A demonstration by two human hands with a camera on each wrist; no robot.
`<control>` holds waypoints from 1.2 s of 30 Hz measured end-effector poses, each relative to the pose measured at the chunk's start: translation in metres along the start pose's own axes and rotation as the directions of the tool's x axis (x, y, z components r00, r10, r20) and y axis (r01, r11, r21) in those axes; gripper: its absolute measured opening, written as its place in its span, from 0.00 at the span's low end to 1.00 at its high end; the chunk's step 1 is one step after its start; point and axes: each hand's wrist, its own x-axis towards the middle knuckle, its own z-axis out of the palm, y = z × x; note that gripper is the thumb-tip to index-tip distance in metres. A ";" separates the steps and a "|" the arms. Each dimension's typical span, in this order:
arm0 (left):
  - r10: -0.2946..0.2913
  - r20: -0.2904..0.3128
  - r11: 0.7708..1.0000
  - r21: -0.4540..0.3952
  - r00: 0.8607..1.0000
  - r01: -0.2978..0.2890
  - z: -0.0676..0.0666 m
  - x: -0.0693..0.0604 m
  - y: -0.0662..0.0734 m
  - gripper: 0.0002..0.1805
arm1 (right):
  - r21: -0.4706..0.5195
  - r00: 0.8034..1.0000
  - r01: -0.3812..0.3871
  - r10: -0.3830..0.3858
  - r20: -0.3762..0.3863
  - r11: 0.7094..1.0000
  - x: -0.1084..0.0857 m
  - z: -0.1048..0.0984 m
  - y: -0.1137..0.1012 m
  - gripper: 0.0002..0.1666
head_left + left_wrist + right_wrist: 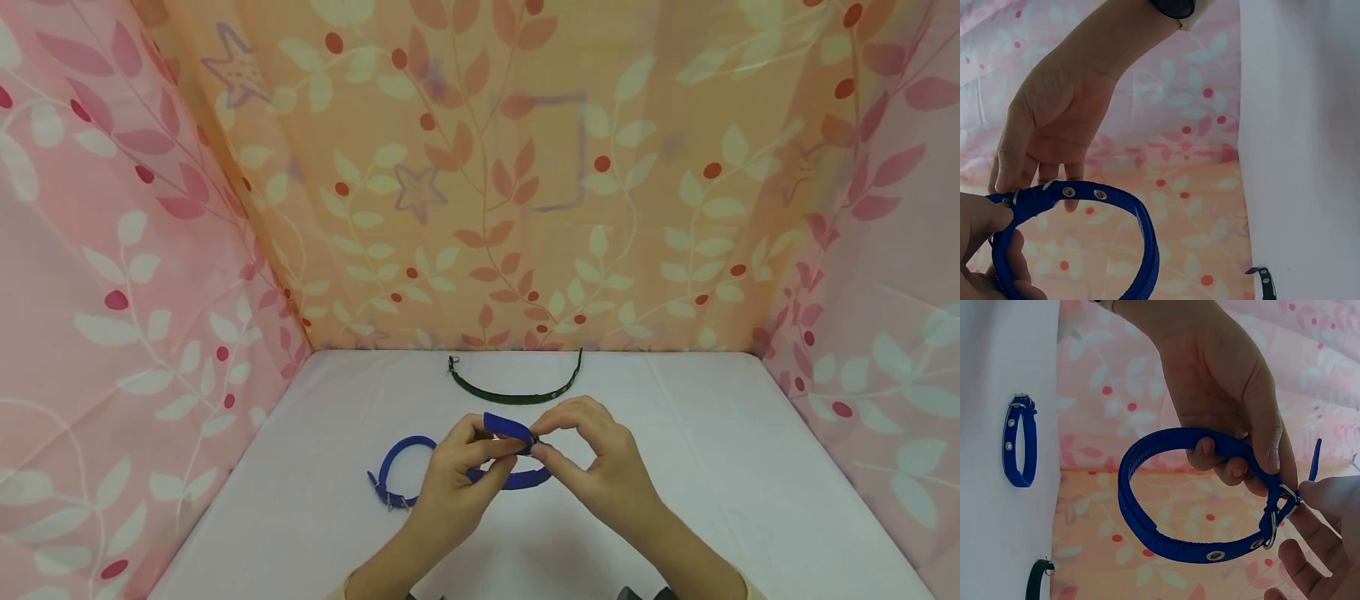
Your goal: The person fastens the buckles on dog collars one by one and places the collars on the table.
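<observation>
A blue dog collar with metal eyelets is held up above the table, bent into a loop. My left hand grips its band, fingers and thumb curled round it near the buckle. With thumb and forefinger, my right hand pinches the collar at the metal buckle. In the right wrist view the strap's narrow end sticks up beyond the buckle. Just left of my left hand, a second blue collar lies buckled in a ring on the table.
A dark green collar lies unfastened in a shallow curve near the table's back edge. The white table is enclosed by floral cloth walls at the back and both sides.
</observation>
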 end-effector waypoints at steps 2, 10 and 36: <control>0.022 0.001 1.000 0.008 1.000 -0.022 0.000 0.000 0.000 0.10 | -0.006 1.000 -0.011 0.011 0.011 1.000 0.000 0.000 0.000 0.21; -0.057 0.025 0.998 -0.014 0.998 0.057 0.001 0.000 0.001 0.11 | -0.055 0.998 -0.032 0.035 0.048 0.998 -0.001 -0.002 0.002 0.22; -0.252 0.064 0.953 -0.154 0.965 0.260 -0.003 -0.001 0.013 0.23 | -0.077 0.990 0.102 -0.094 0.102 0.992 0.002 -0.006 0.003 0.24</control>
